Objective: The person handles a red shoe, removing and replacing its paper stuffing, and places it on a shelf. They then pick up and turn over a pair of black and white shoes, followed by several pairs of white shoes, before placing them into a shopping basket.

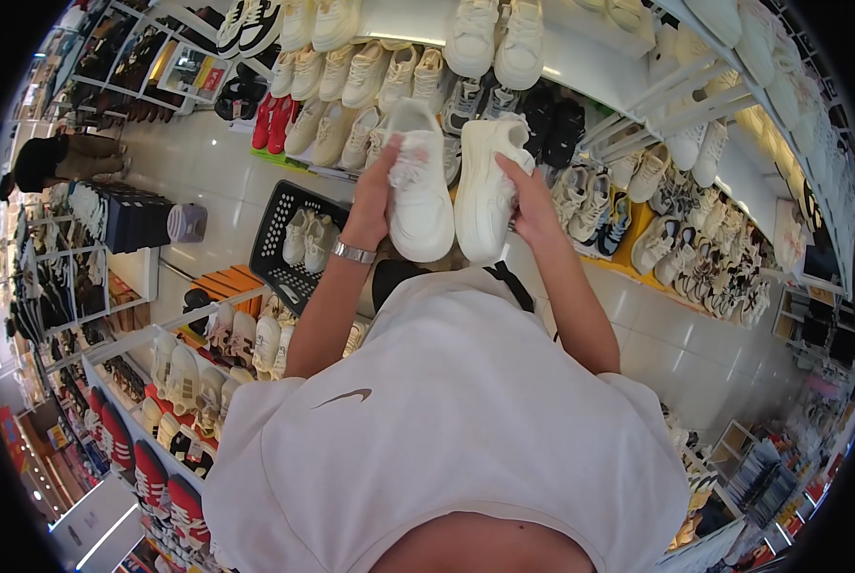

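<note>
The left hand (373,199) clasps one white sneaker (420,205). The right hand (528,196) clasps a second sneaker (483,191). One black basket (277,275) holds two pale shoes (308,239).

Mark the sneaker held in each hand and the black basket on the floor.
left sneaker (426,215): head view, on its white upper.
right sneaker (480,201): head view, on its white side.
black basket (275,239): head view, on its left lattice wall.

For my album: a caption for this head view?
Left hand and right hand hold two white sneakers before shoe shelves.
</note>
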The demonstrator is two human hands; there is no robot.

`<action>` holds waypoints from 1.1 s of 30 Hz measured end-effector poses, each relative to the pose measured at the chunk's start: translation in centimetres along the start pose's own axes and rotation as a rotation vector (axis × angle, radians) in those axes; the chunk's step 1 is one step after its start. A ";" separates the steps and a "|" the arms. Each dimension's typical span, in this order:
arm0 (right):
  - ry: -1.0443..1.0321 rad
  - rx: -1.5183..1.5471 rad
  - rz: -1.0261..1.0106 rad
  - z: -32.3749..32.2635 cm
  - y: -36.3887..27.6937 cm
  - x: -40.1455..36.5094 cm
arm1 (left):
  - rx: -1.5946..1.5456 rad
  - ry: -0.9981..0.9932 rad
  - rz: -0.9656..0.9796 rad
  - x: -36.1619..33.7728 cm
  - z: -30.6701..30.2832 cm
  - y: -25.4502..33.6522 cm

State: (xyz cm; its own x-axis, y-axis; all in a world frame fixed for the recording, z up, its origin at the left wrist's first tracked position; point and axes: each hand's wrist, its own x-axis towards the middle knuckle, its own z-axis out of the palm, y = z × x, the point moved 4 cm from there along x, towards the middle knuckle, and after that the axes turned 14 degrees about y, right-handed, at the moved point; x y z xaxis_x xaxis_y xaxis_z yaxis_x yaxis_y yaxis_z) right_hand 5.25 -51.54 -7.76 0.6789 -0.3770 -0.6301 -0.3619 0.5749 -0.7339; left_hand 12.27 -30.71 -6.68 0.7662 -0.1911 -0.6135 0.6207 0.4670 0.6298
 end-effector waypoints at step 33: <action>-0.089 -0.324 -0.472 9.7 -4.1 2.6 | 0.265 -0.012 0.390 3.6 -3.3 7.2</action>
State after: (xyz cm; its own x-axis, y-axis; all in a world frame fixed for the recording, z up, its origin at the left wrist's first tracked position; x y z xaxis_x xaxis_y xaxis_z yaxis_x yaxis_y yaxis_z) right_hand 14.69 -47.80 -3.96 0.8601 -0.4683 -0.2021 -0.1744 0.1022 -0.9794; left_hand 18.90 -25.16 -5.92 0.9517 -0.0559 -0.3019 0.3055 0.2700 0.9131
